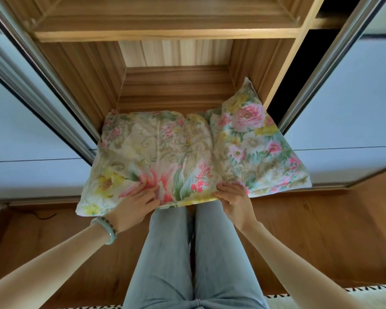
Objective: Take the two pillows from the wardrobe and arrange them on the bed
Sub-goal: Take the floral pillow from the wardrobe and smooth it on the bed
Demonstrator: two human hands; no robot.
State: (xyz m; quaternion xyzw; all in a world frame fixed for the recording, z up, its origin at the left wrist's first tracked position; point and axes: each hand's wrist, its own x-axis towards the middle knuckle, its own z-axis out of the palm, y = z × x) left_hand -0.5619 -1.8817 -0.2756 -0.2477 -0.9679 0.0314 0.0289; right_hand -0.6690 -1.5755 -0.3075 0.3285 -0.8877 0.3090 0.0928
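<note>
Head view shows left hand (135, 202) and right hand (233, 197) pinching the near edge of floral pillows (187, 150) in the wardrobe (169, 90).

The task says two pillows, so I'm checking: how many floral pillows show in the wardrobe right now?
2. One pale floral pillow lies across the front, gripped by the left hand and right hand; a brighter one lies on the right. Their overlap is unclear.

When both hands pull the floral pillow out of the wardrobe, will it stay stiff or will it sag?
The floral pillow will probably sag: its cover is creased and its near edge droops over the shelf. It looks light, since the left hand and right hand pinch only its edge. The loose fabric may slip over the filling.
</note>
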